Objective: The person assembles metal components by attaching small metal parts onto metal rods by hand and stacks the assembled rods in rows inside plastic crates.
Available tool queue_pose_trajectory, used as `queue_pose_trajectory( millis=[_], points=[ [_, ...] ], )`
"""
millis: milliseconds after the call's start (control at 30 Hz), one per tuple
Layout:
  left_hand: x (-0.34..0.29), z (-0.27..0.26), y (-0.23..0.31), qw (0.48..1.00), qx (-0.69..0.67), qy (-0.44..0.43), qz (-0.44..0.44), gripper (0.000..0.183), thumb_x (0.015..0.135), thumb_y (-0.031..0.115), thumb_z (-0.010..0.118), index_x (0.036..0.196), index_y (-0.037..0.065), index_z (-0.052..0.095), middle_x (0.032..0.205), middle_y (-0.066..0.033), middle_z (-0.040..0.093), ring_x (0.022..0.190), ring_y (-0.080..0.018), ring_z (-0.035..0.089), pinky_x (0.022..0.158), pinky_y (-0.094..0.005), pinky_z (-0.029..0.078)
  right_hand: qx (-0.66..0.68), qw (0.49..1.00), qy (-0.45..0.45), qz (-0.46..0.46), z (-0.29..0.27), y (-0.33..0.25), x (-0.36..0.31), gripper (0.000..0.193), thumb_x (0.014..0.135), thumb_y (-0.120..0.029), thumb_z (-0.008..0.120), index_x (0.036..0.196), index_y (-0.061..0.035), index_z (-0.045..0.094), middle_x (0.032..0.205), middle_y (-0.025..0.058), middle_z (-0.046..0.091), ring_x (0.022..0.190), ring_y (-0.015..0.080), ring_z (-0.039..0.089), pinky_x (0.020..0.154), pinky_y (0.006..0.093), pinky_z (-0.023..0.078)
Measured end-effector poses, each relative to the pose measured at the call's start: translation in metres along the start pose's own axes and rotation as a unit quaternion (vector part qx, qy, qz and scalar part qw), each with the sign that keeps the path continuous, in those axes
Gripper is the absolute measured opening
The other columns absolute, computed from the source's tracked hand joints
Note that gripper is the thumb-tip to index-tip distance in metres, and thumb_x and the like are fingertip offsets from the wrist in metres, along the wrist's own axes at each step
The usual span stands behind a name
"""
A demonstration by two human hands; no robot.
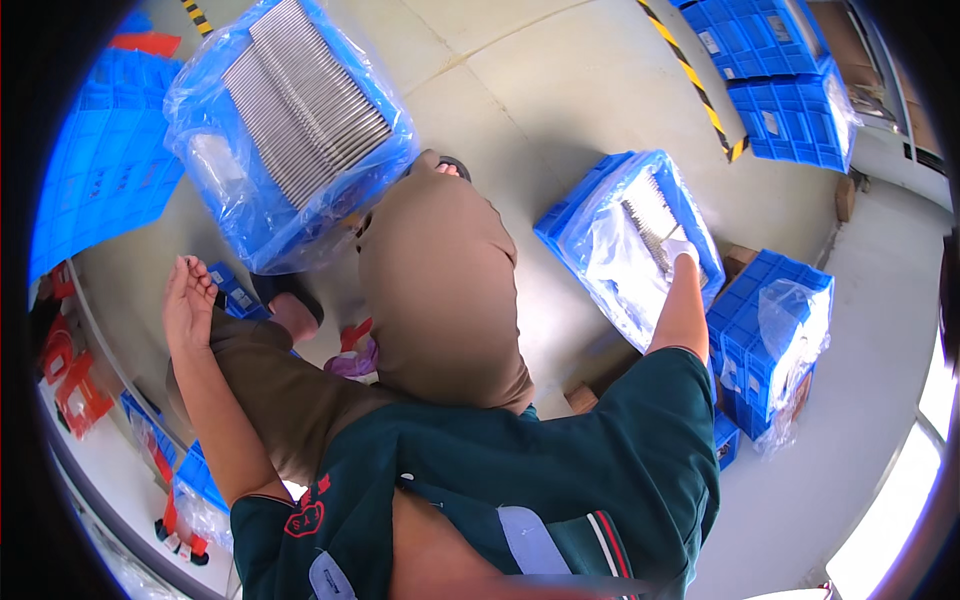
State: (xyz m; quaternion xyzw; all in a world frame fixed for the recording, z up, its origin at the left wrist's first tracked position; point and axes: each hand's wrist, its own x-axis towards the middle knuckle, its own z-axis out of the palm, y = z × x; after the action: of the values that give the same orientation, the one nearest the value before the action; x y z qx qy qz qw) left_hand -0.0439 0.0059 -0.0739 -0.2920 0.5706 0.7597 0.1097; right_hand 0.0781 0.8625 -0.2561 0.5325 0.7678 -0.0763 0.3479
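My right hand [680, 249], which looks white as if gloved, reaches into a blue crate [712, 228] lined with clear plastic. It is at a row of thin metal parts [650, 215] there; its fingers are too small and washed out to tell their grip. My left hand [190, 305] is bare and raised beside my left knee, palm turned up. Its fingers are loosely bent and hold nothing. Ahead of my knees stands a larger plastic-lined blue crate [235, 215], where long rows of slim grey metal parts [305, 95] lie side by side.
Stacked blue crates stand at the far left [105, 150], at the far right [790, 120] and beside my right arm [765, 330]. Yellow-and-black tape [690, 75] marks the floor. Red-orange items [80, 390] lie at the left, and a purple item [355, 360] is between my legs.
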Motion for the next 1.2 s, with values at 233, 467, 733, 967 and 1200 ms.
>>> queue_pose_trajectory(
  millis=[233,467,733,967,1200],
  points=[
    [-0.016,-0.01,0.006,0.992,0.037,0.124,-0.016,0.011,0.085,0.022,0.054,0.085,0.012,0.055,0.07,0.0005,0.054,0.061,-0.0088,0.05,0.055,-0.0219,0.041,-0.152,0.963,0.023,-0.222,0.062,-0.167,-0.072,0.052,0.077,-0.038,0.052,0.121,-0.01,0.045,0.112,0.0138,0.054,0.097,0.0302,0.054,0.081,0.0413,0.045],
    [-0.02,-0.002,-0.013,0.992,0.06,0.106,-0.027,0.025,0.089,0.033,0.049,0.078,0.011,0.054,0.069,0.0005,0.053,0.059,-0.0087,0.048,0.053,-0.0222,0.04,0.076,0.921,-0.083,-0.372,0.144,-0.361,-0.194,0.037,0.078,-0.035,0.05,0.106,-0.0118,0.044,0.097,0.0096,0.052,0.083,0.0259,0.051,0.07,0.0374,0.044],
    [-0.03,-0.001,-0.006,0.991,0.065,0.114,-0.014,0.025,0.09,0.033,0.046,0.079,0.011,0.052,0.068,0.0015,0.05,0.059,-0.009,0.045,0.055,-0.0231,0.038,0.335,0.907,-0.143,-0.211,0.116,-0.263,-0.16,0.022,0.08,-0.033,0.048,0.09,-0.0138,0.044,0.081,0.0048,0.049,0.067,0.0209,0.046,0.059,0.0331,0.042],
    [-0.028,0.009,-0.001,0.997,0.027,0.074,0.017,0.025,0.091,0.031,0.047,0.08,0.01,0.052,0.068,0.0011,0.051,0.057,-0.0076,0.045,0.053,-0.0221,0.037,0.539,0.825,-0.167,-0.043,0.077,-0.138,-0.128,0.016,0.081,-0.03,0.046,0.076,-0.0155,0.043,0.066,0.0005,0.046,0.054,0.0166,0.042,0.049,0.0293,0.041],
    [-0.042,0.011,0.005,0.997,-0.043,0.004,0.063,0.025,0.09,0.03,0.047,0.08,0.009,0.053,0.069,0.0004,0.052,0.057,-0.0071,0.045,0.052,-0.0211,0.037,0.705,0.657,-0.266,0.02,0.029,-0.053,-0.106,0.024,0.082,-0.024,0.042,0.06,-0.0137,0.043,0.053,0.0013,0.046,0.048,0.0166,0.047,0.046,0.033,0.044]
  ],
)
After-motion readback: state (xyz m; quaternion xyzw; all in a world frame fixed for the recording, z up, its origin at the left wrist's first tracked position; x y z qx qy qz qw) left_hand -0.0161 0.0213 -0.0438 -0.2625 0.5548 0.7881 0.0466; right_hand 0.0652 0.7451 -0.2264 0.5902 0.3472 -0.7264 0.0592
